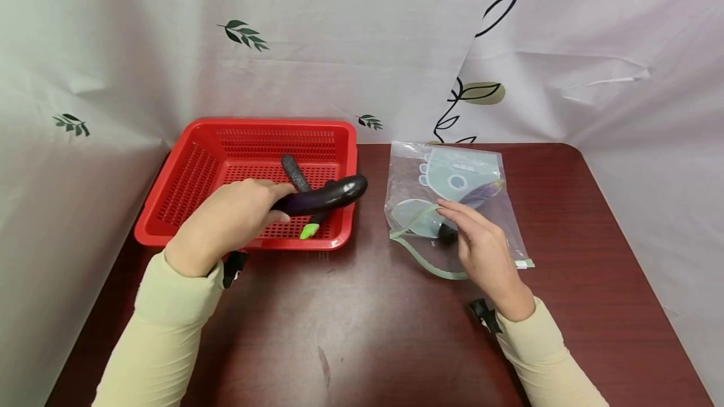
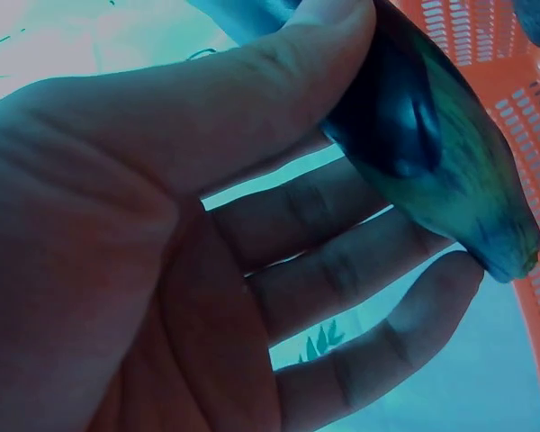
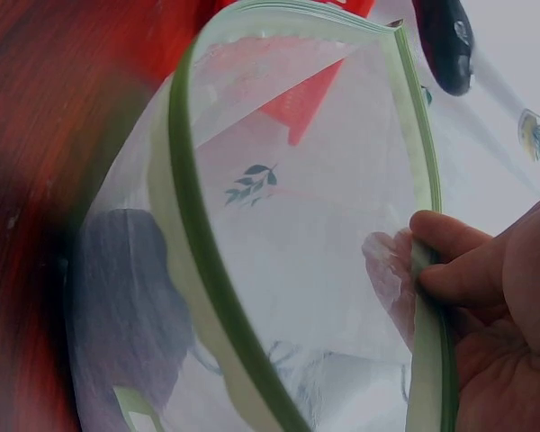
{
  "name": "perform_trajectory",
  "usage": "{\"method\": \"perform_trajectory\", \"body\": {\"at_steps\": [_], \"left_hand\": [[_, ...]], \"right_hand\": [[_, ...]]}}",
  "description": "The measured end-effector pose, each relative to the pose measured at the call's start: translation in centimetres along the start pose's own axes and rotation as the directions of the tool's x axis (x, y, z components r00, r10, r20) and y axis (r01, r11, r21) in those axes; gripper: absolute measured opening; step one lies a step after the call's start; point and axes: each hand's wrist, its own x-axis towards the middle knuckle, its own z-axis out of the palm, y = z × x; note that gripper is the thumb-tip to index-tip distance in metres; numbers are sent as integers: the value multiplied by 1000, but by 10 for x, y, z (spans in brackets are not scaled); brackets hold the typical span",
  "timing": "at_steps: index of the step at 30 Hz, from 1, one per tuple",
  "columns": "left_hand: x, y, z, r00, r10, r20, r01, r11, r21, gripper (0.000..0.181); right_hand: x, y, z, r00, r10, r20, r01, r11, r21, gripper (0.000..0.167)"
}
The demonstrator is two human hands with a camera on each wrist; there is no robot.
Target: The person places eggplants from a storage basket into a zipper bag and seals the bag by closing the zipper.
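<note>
My left hand (image 1: pixel 234 218) grips a glossy dark purple eggplant (image 1: pixel 334 196), its rounded end pointing right over the basket's right rim. In the left wrist view, the thumb lies across this eggplant (image 2: pixel 391 108) and its stem end shows. Between thumb and fingers, my right hand (image 1: pixel 481 250) pinches the upper lip of a clear zip bag (image 1: pixel 404 165). The bag's mouth gapes, its green-edged zip strip (image 3: pixel 193 207) curving away from the pinched side. Inside lies another eggplant (image 1: pixel 481 195), seen through the plastic and partly hidden by my right hand.
A red perforated basket (image 1: pixel 271 122) stands at the back left. In it lie a dark, rough-skinned long vegetable (image 1: pixel 294 171) and a dark one with a bright green end (image 1: pixel 309 230). The brown table (image 1: pixel 317 331) meets a patterned white curtain (image 1: pixel 317 36) behind.
</note>
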Motion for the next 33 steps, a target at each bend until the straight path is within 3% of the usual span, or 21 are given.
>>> {"method": "perform_trajectory", "body": {"at_steps": [17, 33], "left_hand": [[-2, 26, 10, 997, 73, -25, -73, 997, 31, 38], [4, 48, 21, 987, 161, 18, -161, 987, 16, 25]], "right_hand": [[-1, 0, 0, 1000, 13, 10, -13, 1000, 7, 46], [-1, -1, -1, 999, 13, 30, -13, 1000, -7, 48]]}}
